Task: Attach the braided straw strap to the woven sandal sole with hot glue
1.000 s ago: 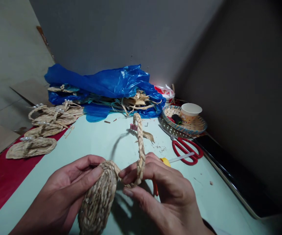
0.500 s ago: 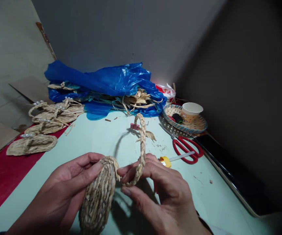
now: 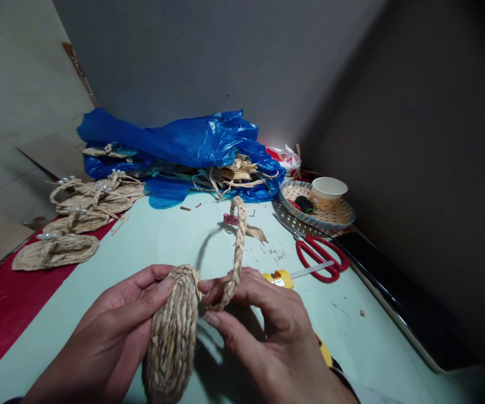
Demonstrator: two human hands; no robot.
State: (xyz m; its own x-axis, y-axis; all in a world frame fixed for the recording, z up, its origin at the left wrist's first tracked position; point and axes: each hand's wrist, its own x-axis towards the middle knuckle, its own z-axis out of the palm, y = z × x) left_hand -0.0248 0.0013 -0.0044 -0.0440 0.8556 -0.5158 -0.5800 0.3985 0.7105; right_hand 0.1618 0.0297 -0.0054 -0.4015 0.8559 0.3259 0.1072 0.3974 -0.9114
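An oval sole of coiled straw braid [image 3: 173, 342] hangs upright between my hands. My left hand [image 3: 111, 331] pinches its upper left edge between thumb and fingers. From its top right side runs a loose straw braid [image 3: 239, 241], which curves up and over in an arch. My right hand [image 3: 271, 331] grips this braid close to the sole, thumb below and fingers above. A pink binder clip [image 3: 230, 219] sits at the braid's far end, near a flat dry straw tail [image 3: 256, 233].
Red-handled scissors [image 3: 322, 257] and a yellow glue gun [image 3: 279, 279] with a glue stick lie right of my hands. Behind stand a woven basket [image 3: 347, 216] with a paper cup [image 3: 329, 188], and a blue plastic bag [image 3: 175, 134] of straw. Woven slippers [image 3: 57, 251] with pearls lie left; a black tablet-like slab [image 3: 402, 303], right.
My right hand and the braid have shifted slightly left. The sole has turned a little more upright and faces me more. Both hands keep their hold.
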